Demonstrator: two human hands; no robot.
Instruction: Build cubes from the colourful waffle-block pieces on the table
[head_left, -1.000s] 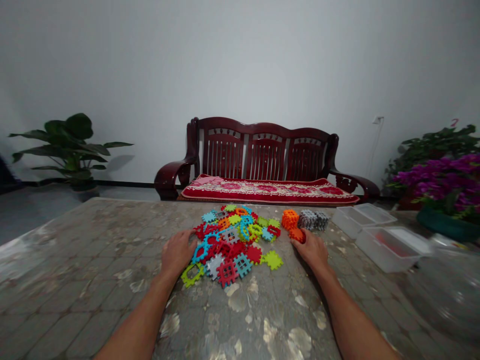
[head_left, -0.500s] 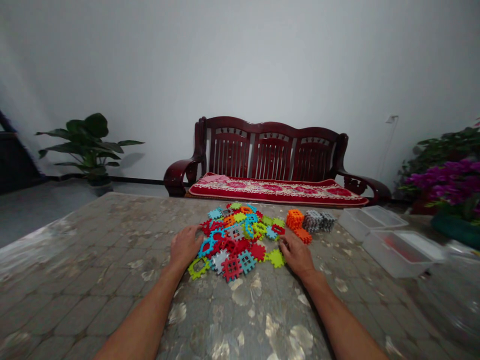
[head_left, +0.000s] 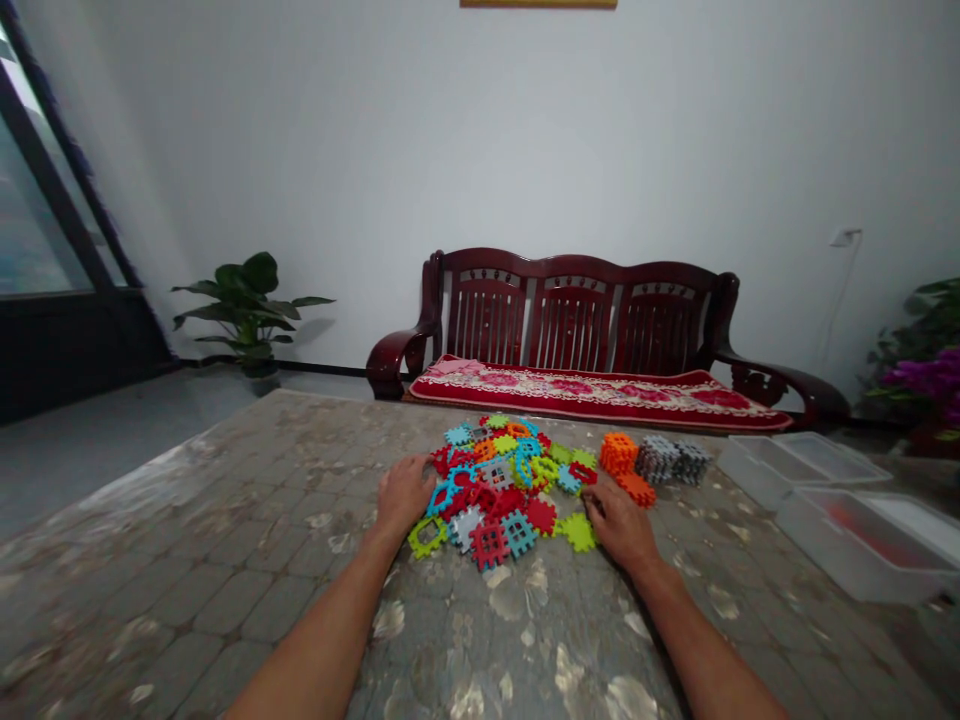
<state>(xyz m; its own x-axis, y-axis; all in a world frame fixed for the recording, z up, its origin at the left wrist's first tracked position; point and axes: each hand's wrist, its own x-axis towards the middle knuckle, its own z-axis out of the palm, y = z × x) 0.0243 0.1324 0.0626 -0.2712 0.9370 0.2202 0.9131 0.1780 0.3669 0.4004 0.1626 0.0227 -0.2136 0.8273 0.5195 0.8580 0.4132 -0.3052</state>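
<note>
Beside the heaped tiles (head_left: pixel 510 501), left hand (head_left: pixel 406 492) and right hand (head_left: pixel 622 524) curl, grasp unclear; tiles look light, stiff, best edge-pinched.

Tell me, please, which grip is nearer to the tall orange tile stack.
Right. The right grip is just in front of the tall orange tile stack; the left grip is farther off, at the left edge of the mixed tile pile.

Two bare forearms (head_left: pixel 319 622), smooth and broad, with slimmer wrists (head_left: pixel 646 572)
</note>
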